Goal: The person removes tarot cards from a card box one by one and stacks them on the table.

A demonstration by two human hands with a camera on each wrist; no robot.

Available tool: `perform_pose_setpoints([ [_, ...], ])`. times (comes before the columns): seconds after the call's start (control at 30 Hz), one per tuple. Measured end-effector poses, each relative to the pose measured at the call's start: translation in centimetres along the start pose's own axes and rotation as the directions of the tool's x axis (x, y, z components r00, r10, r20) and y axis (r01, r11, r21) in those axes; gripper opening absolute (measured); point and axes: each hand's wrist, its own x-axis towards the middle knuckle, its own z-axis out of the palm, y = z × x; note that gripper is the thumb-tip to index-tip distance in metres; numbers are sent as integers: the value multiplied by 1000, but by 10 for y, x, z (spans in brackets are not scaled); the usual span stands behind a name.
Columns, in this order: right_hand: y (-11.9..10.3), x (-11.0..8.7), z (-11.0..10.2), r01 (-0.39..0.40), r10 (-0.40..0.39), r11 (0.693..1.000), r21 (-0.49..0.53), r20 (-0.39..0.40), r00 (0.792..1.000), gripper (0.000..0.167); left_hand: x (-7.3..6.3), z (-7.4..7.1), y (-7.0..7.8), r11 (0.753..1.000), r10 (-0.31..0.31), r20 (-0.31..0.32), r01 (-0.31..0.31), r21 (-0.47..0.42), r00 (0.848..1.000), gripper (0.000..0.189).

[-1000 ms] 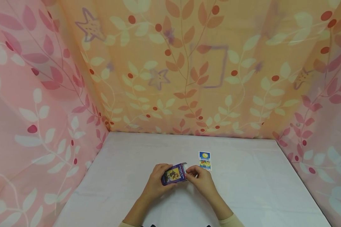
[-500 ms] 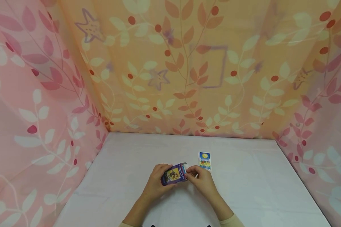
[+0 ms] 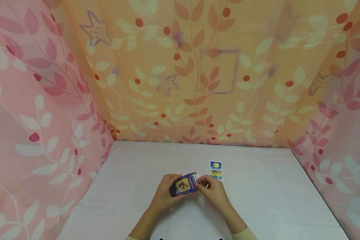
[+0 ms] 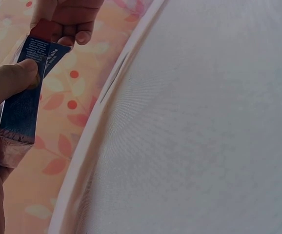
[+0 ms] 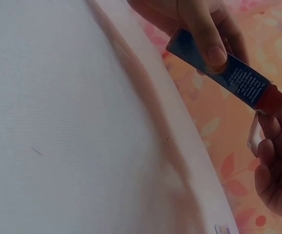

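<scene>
My left hand [image 3: 164, 190] grips a purple-blue tarot card box [image 3: 182, 185] with a yellow picture on its front, tilted above the table. At the box's right end, the thumb and fingers of my right hand [image 3: 214, 192] pinch its opened edge. A red end flap [image 5: 271, 100] and a pale side flap [image 5: 253, 135] stand by those fingertips in the right wrist view. The left thumb presses the box's narrow blue side [image 4: 24, 102] in the left wrist view. Just beyond the right hand lies a small stack of cards [image 3: 216, 169], a sun picture on top. The box's inside is hidden.
A white-covered table [image 3: 132, 160] carries the cards. Patterned cloth walls rise at its back [image 3: 168, 110], left [image 3: 57, 133] and right [image 3: 330, 140].
Both hands and the box stay almost in place. Slightly more pale blue shows at the box's open end beside the right fingertips.
</scene>
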Motion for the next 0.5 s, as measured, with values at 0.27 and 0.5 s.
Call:
perform_pose_setpoints([
  [0.27, -4, 0, -3, -8, 8, 1000, 2, 23, 1000, 11, 0, 0, 0, 1000, -5, -2, 5, 3, 1000, 76],
  [0.5, -6, 0, -6, 0, 0, 1000, -22, 12, 1000, 13, 0, 0, 0, 1000, -3, -12, 3, -4, 1000, 77],
])
